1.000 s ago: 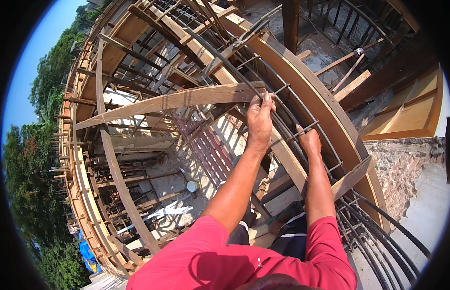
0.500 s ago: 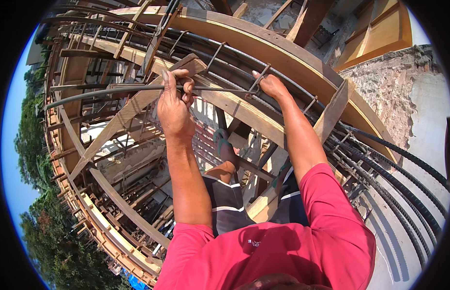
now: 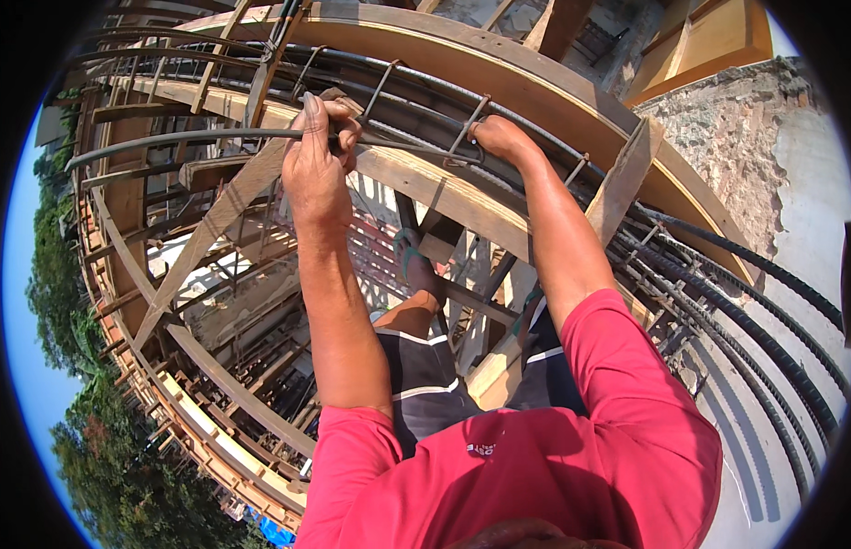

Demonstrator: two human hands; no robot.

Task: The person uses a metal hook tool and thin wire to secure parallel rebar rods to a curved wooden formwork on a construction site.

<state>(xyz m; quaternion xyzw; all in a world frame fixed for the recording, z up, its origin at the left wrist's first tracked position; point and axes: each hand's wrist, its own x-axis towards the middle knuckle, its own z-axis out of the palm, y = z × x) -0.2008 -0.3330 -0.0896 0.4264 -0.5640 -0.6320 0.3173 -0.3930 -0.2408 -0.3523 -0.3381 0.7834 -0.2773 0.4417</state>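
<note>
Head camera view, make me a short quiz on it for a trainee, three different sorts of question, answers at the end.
1. What is the left hand gripping?
2. True or false: the right hand is clasped together with the left hand.
3. Where in the picture is the wall with broken plaster? A) far left; B) right side; C) lower left.

Key:
1. A long dark bar.
2. False; they are apart.
3. B.
</note>
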